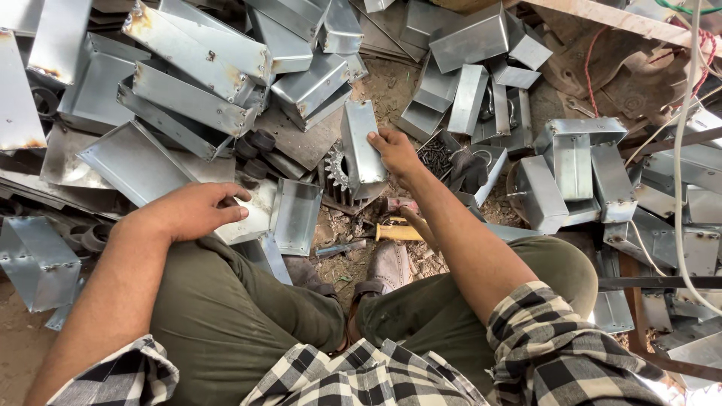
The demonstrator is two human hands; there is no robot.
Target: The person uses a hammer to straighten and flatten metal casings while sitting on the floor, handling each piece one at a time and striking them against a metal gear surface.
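My right hand [395, 153] grips the right side of a grey sheet-metal box [359, 143] that stands on a toothed gear block [338, 174] in front of me. My left hand [194, 210] rests on my left knee with its fingers loosely curled and holds nothing; its fingertips lie near a flat metal tray [295, 216]. A hammer with a yellow handle [398, 232] lies on the ground just below my right forearm, beside my shoe [387, 267].
Several folded metal boxes and trays are heaped at the upper left [192, 83], at the top middle [468, 37] and on the right [571, 162]. A small tray of dark screws [435, 156] sits right of the hand. White cables [681, 173] hang at the right.
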